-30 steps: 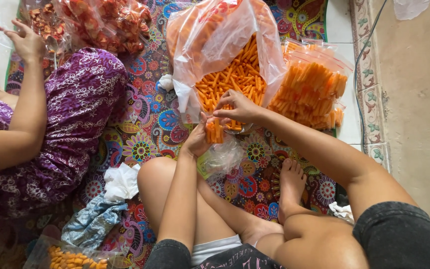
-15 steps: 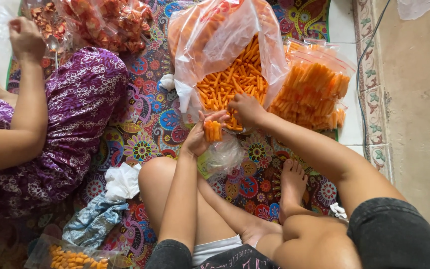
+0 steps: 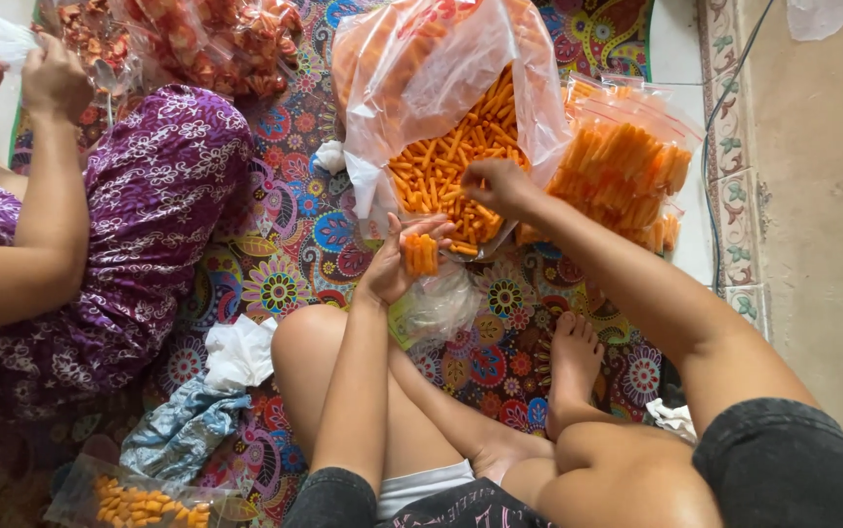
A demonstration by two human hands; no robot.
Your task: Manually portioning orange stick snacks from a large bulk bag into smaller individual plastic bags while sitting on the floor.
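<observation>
Head view: big bag [image 3: 441, 88] holds orange sticks [image 3: 441, 166].

A co-worker in a purple patterned dress [image 3: 148, 225] is sitting at left on a bright floral mat [image 3: 294, 244], with bags of reddish snacks [image 3: 196, 34] lying beside them. A crumpled white cloth [image 3: 238, 352] and a blue foil wrapper [image 3: 179, 435] are resting on the mat, and a dark cable [image 3: 713, 186] is running along the tiled border [image 3: 739, 215].
</observation>
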